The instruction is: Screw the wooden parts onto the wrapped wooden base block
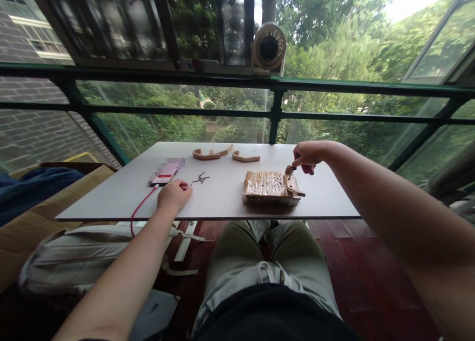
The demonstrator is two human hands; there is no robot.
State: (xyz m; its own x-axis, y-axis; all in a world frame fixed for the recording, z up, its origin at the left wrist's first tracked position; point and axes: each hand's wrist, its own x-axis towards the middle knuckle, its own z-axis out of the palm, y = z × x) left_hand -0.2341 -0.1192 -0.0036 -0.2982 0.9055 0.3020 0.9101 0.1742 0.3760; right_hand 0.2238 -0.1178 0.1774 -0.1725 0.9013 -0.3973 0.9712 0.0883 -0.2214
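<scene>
My right hand (pixel 309 155) is closed around a screwdriver (pixel 294 168), mostly hidden by the fingers. Its dark end points down at a curved wooden hook (pixel 293 189), which lies on the right end of a plastic-wrapped block (pixel 264 183) with a speckled top. My left hand (pixel 175 195) rests on the table with its fingers curled together, just left of several loose screws (pixel 201 178). Whether it pinches a screw is too small to tell.
More curved wooden hooks (pixel 247 158) lie along the back of the white table (pixel 222 202). On the left is a phone (pixel 165 175) with a red cable (pixel 143 202). A green railing (pixel 222 111) runs behind, a cardboard box (pixel 22 212) stands left, and a fan (pixel 268 46) sits above.
</scene>
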